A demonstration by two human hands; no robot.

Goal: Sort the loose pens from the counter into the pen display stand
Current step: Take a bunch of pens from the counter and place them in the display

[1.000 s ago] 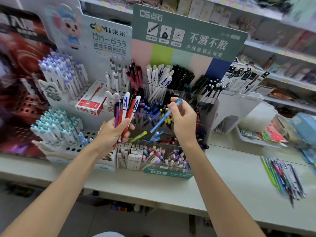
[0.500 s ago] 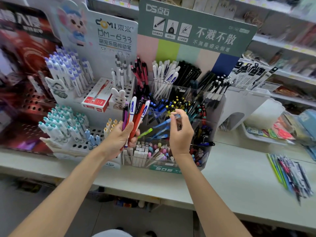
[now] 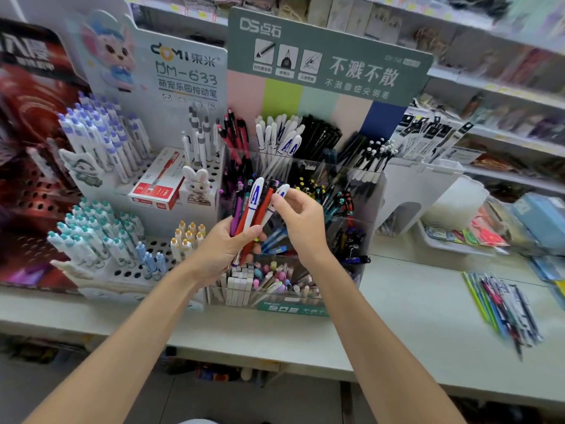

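Change: half a second before, the right hand (image 3: 301, 221) had held a blue pen over the pen display stand (image 3: 371, 206); that pen had left its fingers, and the hand had moved left to the bundle of pens (image 3: 249, 209)
Left hand: the left hand (image 3: 224, 250) was wrapped round the lower half of the bundle, thumb across the front; it held the bundle in front of the stand's left side
Right hand: thumb and forefinger pinched the top of the white pen (image 3: 282, 189) at the bundle's right edge; the other fingers were curled
Axis: the bundle stood nearly upright, fanned slightly, tops up and leaning right, tips down by the left palm; the pinched pen leaned furthest right
Materials: slim plastic barrels in purple, red, dark and white, two of the white ones printed with a blue A; the stand was clear and tiered, its compartments crowded with pens
Loose pens: a flat heap of loose pens (image 3: 504, 307) lay on the pale counter (image 3: 412, 304), well apart to the right of the stand, long axes running away from the counter's near edge
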